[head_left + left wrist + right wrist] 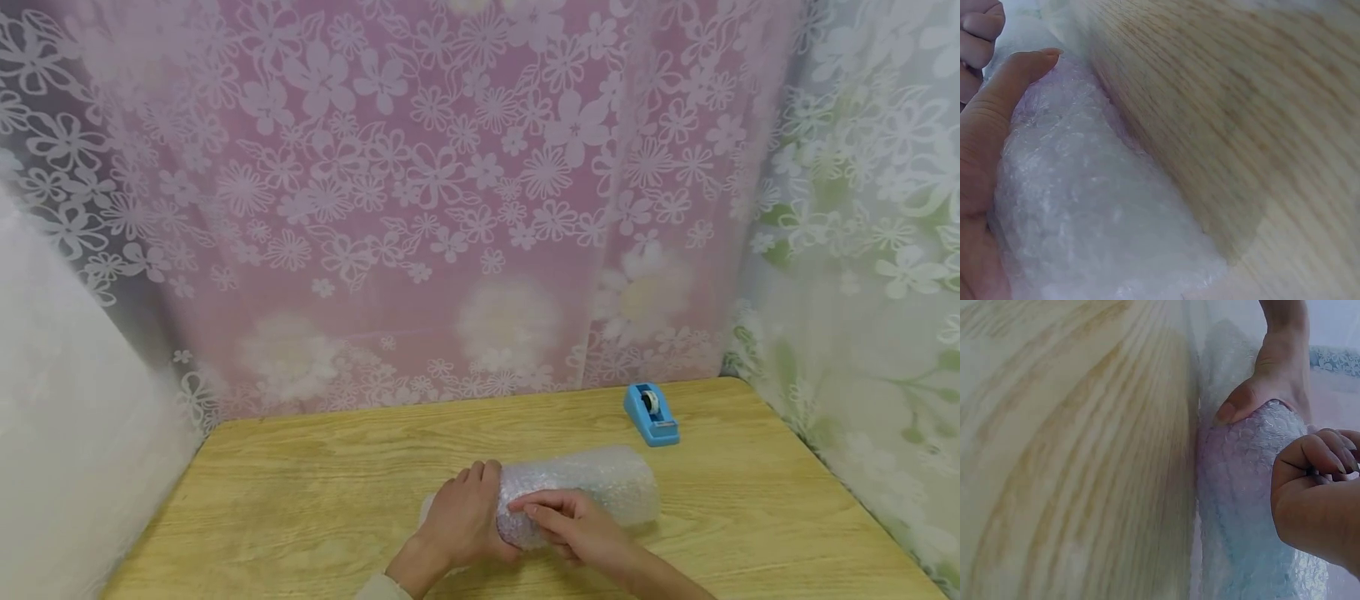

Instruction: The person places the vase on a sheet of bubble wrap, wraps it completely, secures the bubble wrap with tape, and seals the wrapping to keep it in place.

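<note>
A long bundle in clear bubble wrap [600,479] lies crosswise on the wooden table [300,492]. Purple and teal tints show through its layers in the right wrist view, but what is inside cannot be made out. My left hand [463,512] grips the bundle's left part from above, its thumb [1016,78] along the near side. Over the middle of the wrap is my right hand [577,525], index finger and thumb close together at the surface. Its other fingers [1329,450] are curled in. Whether anything thin sits between the fingertips cannot be seen.
A blue tape dispenser [651,414] with a roll in it stands behind the bundle, near the table's back right. A pink flowered curtain [450,208] hangs behind the table. Pale sheets hang on both sides, the right one [862,333] patterned with flowers and leaves.
</note>
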A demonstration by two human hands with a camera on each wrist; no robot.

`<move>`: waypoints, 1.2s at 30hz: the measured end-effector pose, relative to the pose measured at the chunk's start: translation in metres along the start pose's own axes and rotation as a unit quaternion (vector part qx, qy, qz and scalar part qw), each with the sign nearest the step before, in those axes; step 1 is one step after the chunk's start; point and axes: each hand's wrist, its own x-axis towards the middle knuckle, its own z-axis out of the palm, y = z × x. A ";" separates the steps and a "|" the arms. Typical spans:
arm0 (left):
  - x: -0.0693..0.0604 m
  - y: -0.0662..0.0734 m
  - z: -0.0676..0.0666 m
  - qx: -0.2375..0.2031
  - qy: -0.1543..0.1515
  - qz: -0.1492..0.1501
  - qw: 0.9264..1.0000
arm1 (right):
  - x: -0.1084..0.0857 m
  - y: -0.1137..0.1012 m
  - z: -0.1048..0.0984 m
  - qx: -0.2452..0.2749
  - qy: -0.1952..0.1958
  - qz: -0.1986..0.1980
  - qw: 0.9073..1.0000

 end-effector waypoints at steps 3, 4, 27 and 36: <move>0.000 0.000 -0.001 0.004 0.005 0.001 1.000 | 0.001 0.002 0.000 -0.019 0.006 -0.018 1.000; 0.000 0.001 -0.001 0.005 0.006 0.001 1.000 | 0.001 0.003 0.000 -0.031 0.011 -0.026 0.999; -0.001 0.002 -0.004 0.013 0.016 0.004 1.000 | -0.005 0.009 0.023 -0.568 0.196 -0.309 0.737; -0.002 0.002 -0.001 0.017 0.028 0.009 0.999 | -0.001 0.011 0.023 -0.562 0.224 -0.323 0.728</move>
